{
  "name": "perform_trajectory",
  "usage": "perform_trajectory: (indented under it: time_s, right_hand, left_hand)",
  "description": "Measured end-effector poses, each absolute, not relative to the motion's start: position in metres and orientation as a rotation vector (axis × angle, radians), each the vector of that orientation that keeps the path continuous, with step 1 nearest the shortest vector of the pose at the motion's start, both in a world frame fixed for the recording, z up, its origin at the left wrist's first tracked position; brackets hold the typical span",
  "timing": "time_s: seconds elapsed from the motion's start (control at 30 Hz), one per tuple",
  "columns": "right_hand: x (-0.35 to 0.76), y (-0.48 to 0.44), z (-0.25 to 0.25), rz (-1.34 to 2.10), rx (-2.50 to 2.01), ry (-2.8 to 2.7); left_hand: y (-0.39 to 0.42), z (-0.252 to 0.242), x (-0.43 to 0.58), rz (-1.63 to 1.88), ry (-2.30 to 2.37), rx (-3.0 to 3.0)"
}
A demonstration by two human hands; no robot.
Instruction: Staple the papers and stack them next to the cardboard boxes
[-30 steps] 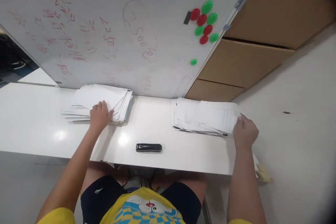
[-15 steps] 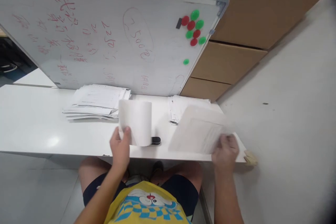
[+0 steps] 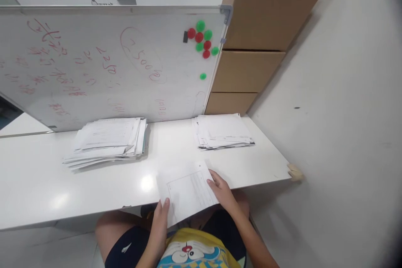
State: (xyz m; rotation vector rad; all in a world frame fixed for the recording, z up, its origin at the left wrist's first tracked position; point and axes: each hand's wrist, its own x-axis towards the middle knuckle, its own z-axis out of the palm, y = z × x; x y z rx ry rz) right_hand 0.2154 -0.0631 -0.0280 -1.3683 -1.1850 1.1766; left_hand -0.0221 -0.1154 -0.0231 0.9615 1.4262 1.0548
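A few white sheets of paper [image 3: 186, 190] lie at the near edge of the white table [image 3: 37, 184], hanging slightly over it. My left hand [image 3: 161, 217] holds their lower left side, thumb on top. My right hand [image 3: 221, 188] presses on their right edge with fingers together. One paper stack [image 3: 106, 139] sits at the back left, another paper stack [image 3: 221, 130] at the back right. The black stapler seen earlier is hidden, probably under the sheets.
A whiteboard [image 3: 94, 67] with red writing and red and green magnets [image 3: 201, 42] leans behind the table. Stacked cardboard boxes [image 3: 251, 50] stand at the right of it. A white wall [image 3: 339, 113] runs along the table's right end.
Each hand took paper from its stack and brought it to the near middle of the table, where the sheets now lie together. The head has tilted up and the stapler is covered.
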Motion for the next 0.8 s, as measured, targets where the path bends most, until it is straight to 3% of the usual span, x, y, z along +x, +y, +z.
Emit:
perform_trajectory:
  time_s: [0.23,0.47,0.8]
  right_hand:
    - [0.218,-0.066,-0.042,0.860,-1.536,-1.251]
    - [0.226,-0.080,-0.025,1.261,-1.290,-1.069]
    - [0.243,-0.101,-0.001,1.510,-1.128,-1.010]
  left_hand:
    - [-0.115,-0.011,-0.015,1.028,1.314,0.727]
    - [-0.122,-0.020,-0.019,1.023,1.241,0.746]
    - [-0.126,-0.024,-0.023,1.129,1.332,0.700]
